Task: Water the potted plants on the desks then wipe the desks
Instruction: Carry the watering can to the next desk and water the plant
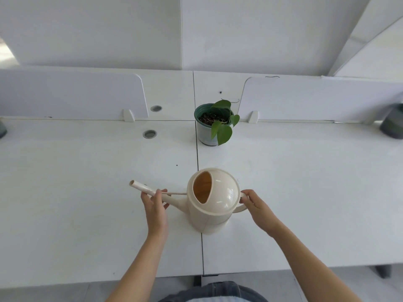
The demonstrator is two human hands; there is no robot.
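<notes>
No text, label or number can be read on the watering can (220, 192) or plant pot (204, 133).

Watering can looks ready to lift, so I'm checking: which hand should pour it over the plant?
Right: the right hand grips the handle of the watering can; the left hand only holds the spout.
</notes>
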